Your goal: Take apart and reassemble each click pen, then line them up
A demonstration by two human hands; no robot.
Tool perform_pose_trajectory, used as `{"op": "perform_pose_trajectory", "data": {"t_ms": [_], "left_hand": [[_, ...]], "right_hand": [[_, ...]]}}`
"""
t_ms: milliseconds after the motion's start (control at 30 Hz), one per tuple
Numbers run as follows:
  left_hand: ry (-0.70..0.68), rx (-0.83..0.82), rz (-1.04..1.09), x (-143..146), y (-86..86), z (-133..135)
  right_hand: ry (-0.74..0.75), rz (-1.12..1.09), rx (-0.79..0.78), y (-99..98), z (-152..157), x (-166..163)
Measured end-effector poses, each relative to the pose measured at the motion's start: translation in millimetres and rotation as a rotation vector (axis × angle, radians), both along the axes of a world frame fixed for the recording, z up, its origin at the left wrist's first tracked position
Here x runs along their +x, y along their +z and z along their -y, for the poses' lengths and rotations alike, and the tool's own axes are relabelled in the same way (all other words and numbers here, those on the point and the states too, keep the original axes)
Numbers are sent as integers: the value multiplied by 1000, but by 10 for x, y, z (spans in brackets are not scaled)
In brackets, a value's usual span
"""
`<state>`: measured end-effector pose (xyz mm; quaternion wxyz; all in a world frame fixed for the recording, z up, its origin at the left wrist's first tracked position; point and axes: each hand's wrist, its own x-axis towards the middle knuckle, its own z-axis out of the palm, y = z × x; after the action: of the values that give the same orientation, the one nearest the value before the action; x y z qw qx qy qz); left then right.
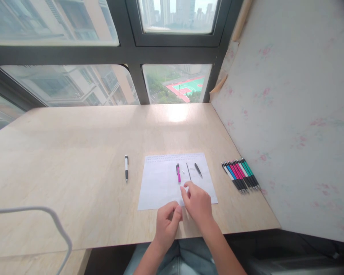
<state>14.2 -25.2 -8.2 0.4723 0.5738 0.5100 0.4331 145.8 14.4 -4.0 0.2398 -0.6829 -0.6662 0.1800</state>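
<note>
My left hand (167,221) is curled into a loose fist at the paper's lower edge, thumb against the index finger; its inside is hidden. Just right of it, my right hand (198,201) hovers over the paper with bent fingers, thumb and index finger slightly apart, no object showing between them. Beyond my fingertips lie parts of a pen on the sheet of paper (157,187): a pink upper barrel with clip (178,173), a thin dark refill (188,172), a black grip section (198,170) and a tiny pale piece (183,172). A faint small part, perhaps a spring (192,169), lies by the refill.
A white pen with black grip (126,169) lies left of the paper. Several pens in pink, blue, white and green (240,175) form a row at the right, beside the wall (289,114). A grey cable (50,212) curves over the table (88,172) at lower left.
</note>
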Motion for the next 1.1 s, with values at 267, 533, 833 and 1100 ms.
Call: {"op": "perform_pose_trajectory", "data": {"t_ms": [267, 533, 833, 1100], "left_hand": [[41, -52, 318, -70, -17, -13], [262, -220, 553, -181, -58, -251], [260, -277, 846, -40, -31, -490], [234, -406, 1230, -109, 0, -508]], "right_hand": [[-65, 272, -172, 71, -414, -263], [113, -360, -43, 287, -197, -112], [182, -441, -22, 351, -141, 116], [63, 201, 19, 37, -579, 139]]}}
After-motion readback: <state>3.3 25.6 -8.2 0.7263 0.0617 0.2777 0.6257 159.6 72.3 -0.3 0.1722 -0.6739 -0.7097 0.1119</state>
